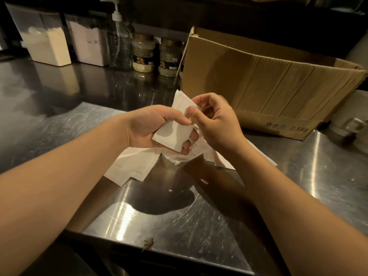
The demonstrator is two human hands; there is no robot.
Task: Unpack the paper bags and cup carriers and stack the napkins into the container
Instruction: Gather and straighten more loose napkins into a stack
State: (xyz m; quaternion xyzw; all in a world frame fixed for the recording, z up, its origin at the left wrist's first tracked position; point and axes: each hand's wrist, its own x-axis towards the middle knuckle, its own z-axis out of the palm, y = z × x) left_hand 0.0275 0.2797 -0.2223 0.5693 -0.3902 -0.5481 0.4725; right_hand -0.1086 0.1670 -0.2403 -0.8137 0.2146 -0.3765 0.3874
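Observation:
My left hand [151, 126] holds a small stack of white folded napkins [175, 130] above the steel counter, fingers curled under it and thumb on top. My right hand [215, 120] meets it from the right, thumb and fingers pinching the stack's upper right edge. Under both hands a loose pile of white napkins [131, 166] lies spread on the counter. An open brown cardboard box [268, 82] stands just behind my right hand; what it holds is hidden.
The steel counter [179, 216] reaches to its front edge near me. At the back stand two powder bins [47, 46], a pump bottle [119, 42] and two jars [143, 54]. A metal pot [350, 124] sits at the right. A small brown scrap [148, 243] lies near the front edge.

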